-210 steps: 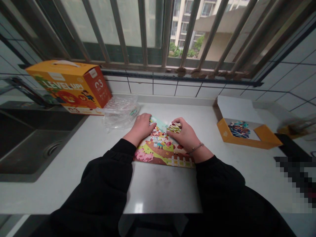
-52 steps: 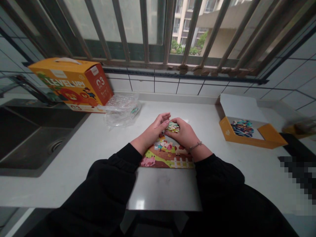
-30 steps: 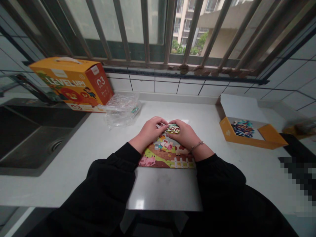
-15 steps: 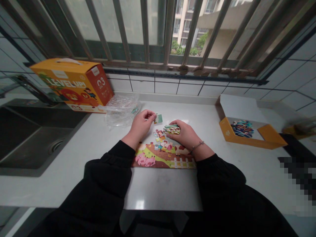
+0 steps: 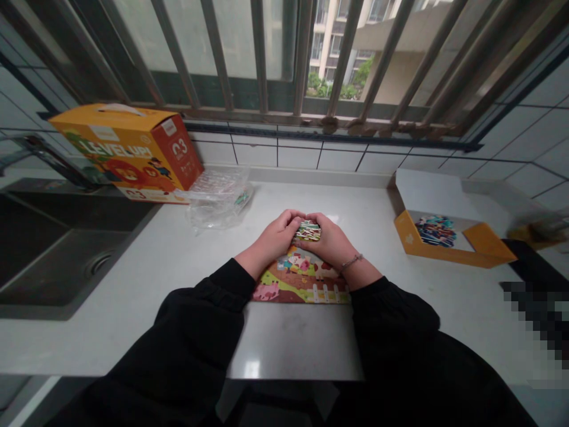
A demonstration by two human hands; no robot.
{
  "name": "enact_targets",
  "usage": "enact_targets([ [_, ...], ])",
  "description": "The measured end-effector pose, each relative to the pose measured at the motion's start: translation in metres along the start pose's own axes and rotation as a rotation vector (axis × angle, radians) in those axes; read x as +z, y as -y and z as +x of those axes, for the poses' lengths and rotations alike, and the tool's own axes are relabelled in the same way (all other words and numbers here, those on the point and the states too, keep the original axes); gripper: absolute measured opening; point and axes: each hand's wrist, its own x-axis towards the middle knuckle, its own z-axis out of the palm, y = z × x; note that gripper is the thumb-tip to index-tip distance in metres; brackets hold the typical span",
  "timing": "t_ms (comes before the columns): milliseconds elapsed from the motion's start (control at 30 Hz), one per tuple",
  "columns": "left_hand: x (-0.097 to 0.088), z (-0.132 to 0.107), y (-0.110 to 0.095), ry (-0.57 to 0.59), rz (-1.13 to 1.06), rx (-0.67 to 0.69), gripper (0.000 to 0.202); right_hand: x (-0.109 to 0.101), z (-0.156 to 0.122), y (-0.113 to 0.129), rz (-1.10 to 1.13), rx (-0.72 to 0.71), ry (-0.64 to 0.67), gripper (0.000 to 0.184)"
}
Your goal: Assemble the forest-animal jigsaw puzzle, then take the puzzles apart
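A stack of jigsaw puzzle pieces [image 5: 307, 230] sits between my two hands, its layered edges facing me. My left hand [image 5: 283, 232] closes round the stack's left side, thumb on top near its edge. From the right, my right hand [image 5: 326, 237] wraps the same stack, and a bracelet circles that wrist. Below both hands lies a partly assembled farm puzzle [image 5: 302, 281] with a pink pig, a cow and a white fence. My wrists and hands hide its upper part and sides.
An orange "LEVEL UP!" box [image 5: 128, 154] stands back left beside a sink [image 5: 48, 308]. Crumpled clear plastic [image 5: 217, 201] lies against it. On the right, an open yellow box [image 5: 444, 252] holds more puzzle pieces [image 5: 436, 230]. Window bars rise behind the white counter [image 5: 178, 326].
My left hand has moved right, from a greenish piece at the puzzle's upper left, onto the stack in my right hand. That greenish piece no longer shows on the counter.
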Motion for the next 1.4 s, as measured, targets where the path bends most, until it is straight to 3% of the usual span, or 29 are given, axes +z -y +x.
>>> enact_targets([
  [100, 0.016, -0.001, -0.001, -0.076, -0.189, -0.052, 0.04, 0.003, 0.002, 0.001, 0.05, 0.025, -0.039, 0.067],
  [200, 0.029, 0.0, 0.001, -0.11, -0.293, -0.051, 0.047, 0.006, 0.004, 0.002, 0.056, -0.039, -0.067, 0.068],
  [367, 0.034, 0.004, 0.002, -0.106, -0.161, -0.07, 0.052, 0.002, 0.004, 0.006, 0.023, -0.091, 0.007, 0.065],
  [467, 0.021, 0.004, -0.002, -0.105, 0.026, -0.023, 0.05, -0.004, 0.001, 0.007, -0.022, -0.066, 0.076, 0.055],
  [567, -0.004, -0.001, -0.009, -0.062, 0.372, 0.105, 0.048, -0.008, -0.001, 0.005, -0.073, -0.058, 0.014, 0.045],
  [667, -0.032, -0.009, -0.014, 0.055, 0.748, 0.137, 0.047, -0.01, -0.002, 0.003, -0.091, -0.045, -0.069, 0.045],
  [767, -0.048, -0.017, -0.017, 0.213, 0.878, 0.122, 0.048, -0.01, -0.002, 0.0, -0.128, -0.023, -0.015, 0.047],
  [833, -0.05, -0.021, -0.018, 0.247, 0.868, 0.138, 0.047, -0.009, -0.002, -0.001, -0.15, -0.018, 0.016, 0.047],
  [1000, -0.049, -0.019, -0.009, 0.176, 0.699, 0.103, 0.048, -0.012, -0.004, 0.006, -0.083, 0.027, 0.006, 0.049],
  [1133, -0.05, -0.016, -0.003, 0.132, 0.469, -0.026, 0.041, -0.015, -0.006, 0.015, 0.107, 0.097, 0.035, 0.066],
  [1233, -0.046, -0.016, -0.005, 0.111, 0.315, -0.047, 0.029, -0.014, -0.006, 0.018, 0.217, 0.117, 0.119, 0.077],
  [1400, -0.035, -0.016, -0.008, 0.105, 0.148, -0.063, 0.022, -0.011, -0.006, 0.02, 0.257, 0.123, 0.177, 0.072],
])
